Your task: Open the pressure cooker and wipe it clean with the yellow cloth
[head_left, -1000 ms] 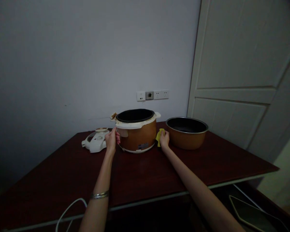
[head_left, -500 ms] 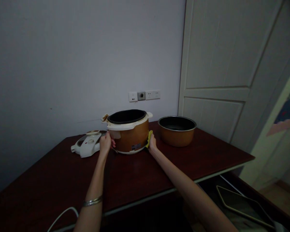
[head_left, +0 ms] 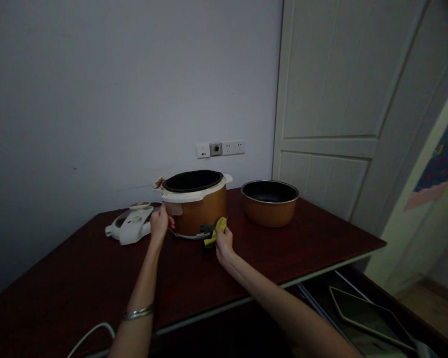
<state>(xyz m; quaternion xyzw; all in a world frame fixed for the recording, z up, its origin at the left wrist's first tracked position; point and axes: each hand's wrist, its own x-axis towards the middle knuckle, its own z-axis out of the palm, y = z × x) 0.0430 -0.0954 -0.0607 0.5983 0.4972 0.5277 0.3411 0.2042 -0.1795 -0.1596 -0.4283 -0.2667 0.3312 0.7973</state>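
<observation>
An orange-brown rice cooker body with a white rim and dark interior stands on the dark red table. My left hand is closed at its left side, fingers curled against the wall and partly hidden. In my right hand is a yellow cloth, pressed to the lower front of the cooker beside a small dark label panel. Left of the cooker lies a white lid, detached. To the right sits an orange-brown pot with a black inside and metal rim.
The table ends at a pale front edge. Below its right part an open drawer holds a flat framed item. A white cable lies at the near left. Wall sockets and a white door are behind.
My right hand has moved the yellow cloth from the cooker's right side leftward and down to its lower front. My left hand stays at the cooker's left side. The view has shifted slightly.
</observation>
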